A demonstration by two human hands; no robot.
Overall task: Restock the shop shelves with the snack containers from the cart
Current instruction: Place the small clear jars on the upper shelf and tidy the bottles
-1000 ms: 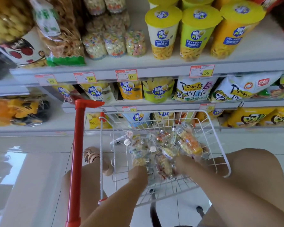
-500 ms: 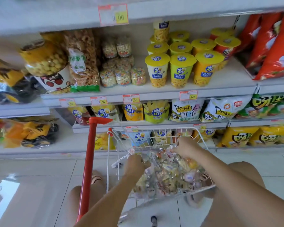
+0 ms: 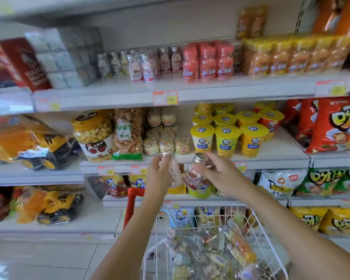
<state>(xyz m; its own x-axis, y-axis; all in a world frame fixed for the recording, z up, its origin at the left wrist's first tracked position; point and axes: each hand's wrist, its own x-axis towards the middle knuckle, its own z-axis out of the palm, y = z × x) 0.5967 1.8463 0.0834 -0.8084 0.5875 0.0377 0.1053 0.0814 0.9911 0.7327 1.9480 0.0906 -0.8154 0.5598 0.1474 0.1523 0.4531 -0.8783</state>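
Holds one bottle per hand, both up in front of the middle shelf [image 3: 281, 153], above the cart [image 3: 271, 237].

Grips left bottle [image 3: 175, 173] in left hand [image 3: 159, 170], fingers curled round the neck just under the silver cap; long axis near upright.

Pinches right bottle [image 3: 191, 177] in right hand [image 3: 220, 171] at the cap; long axis tilted, cap up and right, base toward left bottle. Touching or just apart: cannot tell.

Likely target: row [image 3: 143, 65] of similar bottles on top shelf [image 3: 109, 91], above and slightly left of both hands, left hand nearer. Calls for an upward reach, bottles set down upright.

Many more containers [image 3: 210, 249] in cart.
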